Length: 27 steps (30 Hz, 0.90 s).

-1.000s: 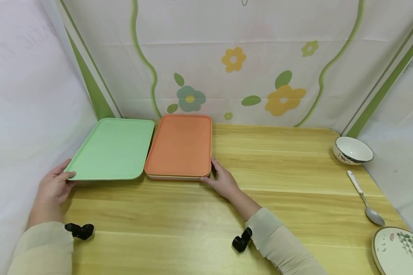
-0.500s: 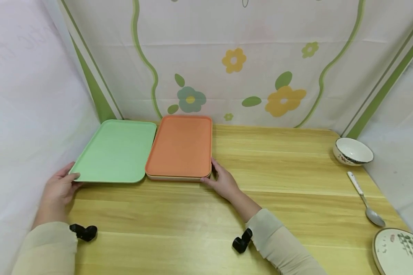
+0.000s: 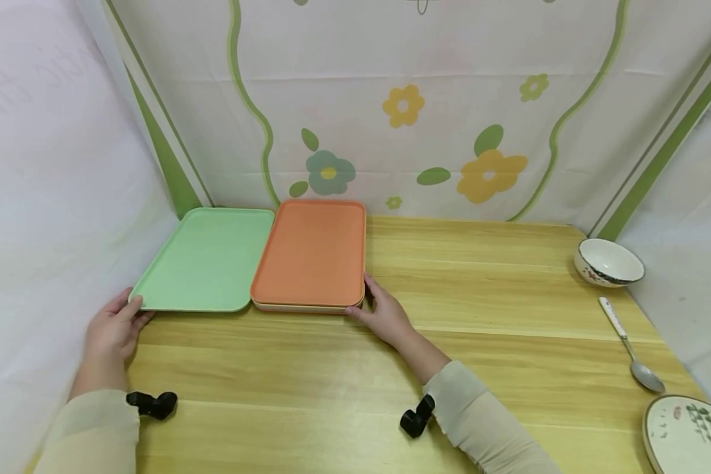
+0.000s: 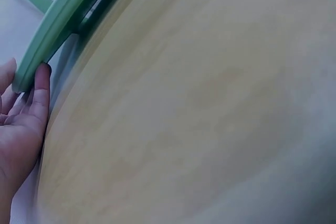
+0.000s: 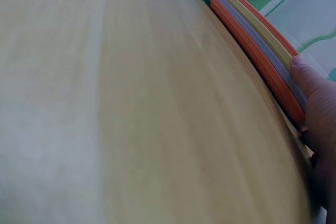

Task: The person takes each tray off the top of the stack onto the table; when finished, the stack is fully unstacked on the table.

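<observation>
Head view: the right hand [image 3: 386, 318] grips the piled trays [image 3: 309, 253]; the left hand [image 3: 112, 331] pinches the green tray [image 3: 207, 260], not yet piled.

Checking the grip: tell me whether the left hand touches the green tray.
Touching: the left wrist view shows the left hand gripping the green tray at its edge.

This is a cloth-screened booth [image 3: 681, 217], a flowered curtain [image 3: 355, 99] and pale side sheet [image 3: 53, 197] bordering a wood-grained table [image 3: 480, 296].
</observation>
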Available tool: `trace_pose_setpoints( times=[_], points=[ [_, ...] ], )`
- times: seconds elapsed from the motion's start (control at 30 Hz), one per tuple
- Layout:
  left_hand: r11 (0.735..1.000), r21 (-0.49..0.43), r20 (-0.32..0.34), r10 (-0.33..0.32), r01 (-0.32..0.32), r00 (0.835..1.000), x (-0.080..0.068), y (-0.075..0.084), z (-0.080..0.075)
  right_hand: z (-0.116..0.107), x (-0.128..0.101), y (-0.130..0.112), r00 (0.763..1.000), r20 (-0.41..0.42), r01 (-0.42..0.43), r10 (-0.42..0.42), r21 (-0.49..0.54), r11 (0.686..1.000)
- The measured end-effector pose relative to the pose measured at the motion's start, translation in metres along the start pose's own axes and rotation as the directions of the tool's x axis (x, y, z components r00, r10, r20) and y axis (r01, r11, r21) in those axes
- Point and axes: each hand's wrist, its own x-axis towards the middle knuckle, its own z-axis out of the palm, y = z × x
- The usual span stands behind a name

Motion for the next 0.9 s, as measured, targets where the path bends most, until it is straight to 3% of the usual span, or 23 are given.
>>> trace_pose_setpoints(
  times=[0.13,0.4,0.6,0.73,0.9],
  points=[
    [1.0,0.026,0.026,0.006,-0.006,1.0,0.002,-0.003,-0.001,0.001,0.0,0.001,1.0,-0.004,0.009,-0.009,0.003,1.0],
    [0.981,0.182,0.032,-0.071,0.064,0.997,0.004,-0.002,0.001,0.001,0.0,0.003,1.0,-0.011,0.016,-0.016,0.011,1.0],
    [0.94,0.315,-0.126,-0.098,0.134,0.987,0.008,0.0,0.009,0.0,-0.002,0.001,1.0,-0.006,0.011,-0.011,0.012,1.0],
    [0.928,0.329,-0.275,-0.084,0.176,0.958,0.011,0.0,0.016,0.0,-0.002,0.001,1.0,0.0,0.006,-0.006,0.008,1.0],
    [0.894,0.394,-0.402,-0.039,0.212,0.915,0.013,-0.002,0.022,0.001,-0.001,0.002,1.0,-0.001,0.012,-0.012,0.005,1.0]
  ],
)
